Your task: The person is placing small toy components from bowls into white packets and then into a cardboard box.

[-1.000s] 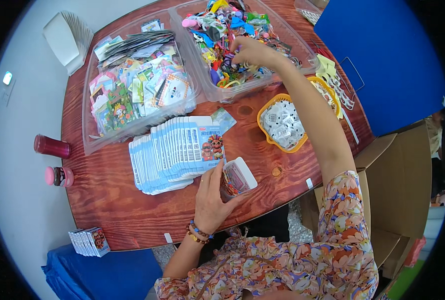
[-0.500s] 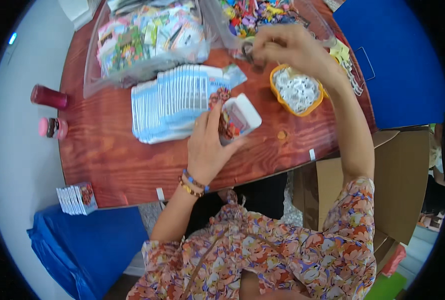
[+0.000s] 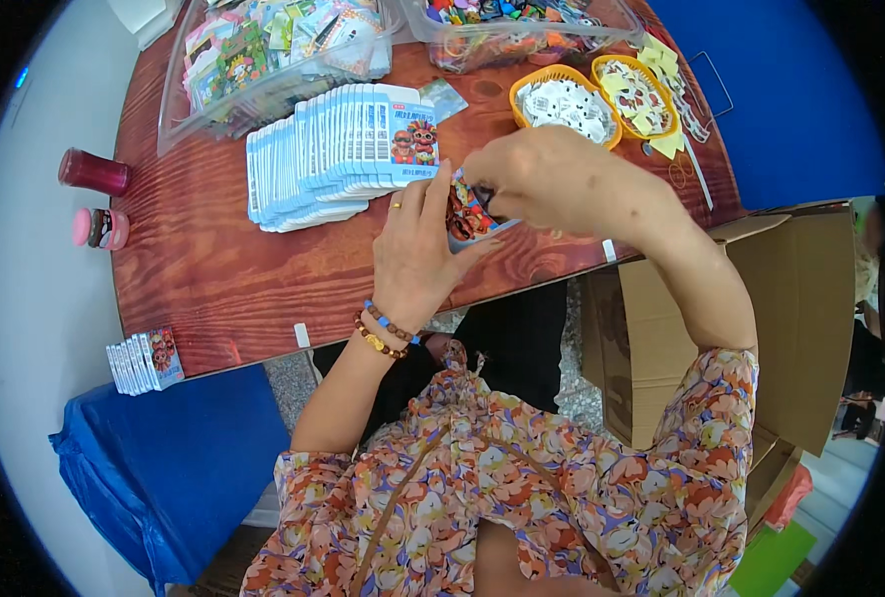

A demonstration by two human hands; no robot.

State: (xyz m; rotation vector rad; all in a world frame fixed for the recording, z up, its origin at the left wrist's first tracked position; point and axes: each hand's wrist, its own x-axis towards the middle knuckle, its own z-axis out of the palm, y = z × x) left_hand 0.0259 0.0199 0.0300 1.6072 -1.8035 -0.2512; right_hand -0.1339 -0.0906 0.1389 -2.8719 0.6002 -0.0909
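Near the front of the wooden table, a small printed box (image 3: 468, 221) with cartoon pictures is gripped between the thumb and fingers of my left hand (image 3: 412, 234). My right hand (image 3: 557, 179) comes over from the right, its fingers bent together right at the box's right side. Something dark shows at those fingertips, too hidden to name. Just beyond my left hand lies a long overlapping row of flat blue-and-white boxes (image 3: 338, 144), the nearest-facing one with the same kind of cartoon print.
Clear bins of colourful packets (image 3: 293, 60) and small bright pieces (image 3: 522, 45) stand at the back. Yellow baskets, one with white items (image 3: 567, 107) and one with paper bits (image 3: 633, 95), sit right. Red (image 3: 96, 172) and pink (image 3: 102, 229) jars and small boxes (image 3: 146, 360) are left.
My right hand has come down from near the back bin to the box in my left hand, bringing a dark item. The view has shifted, uncovering the second yellow basket.
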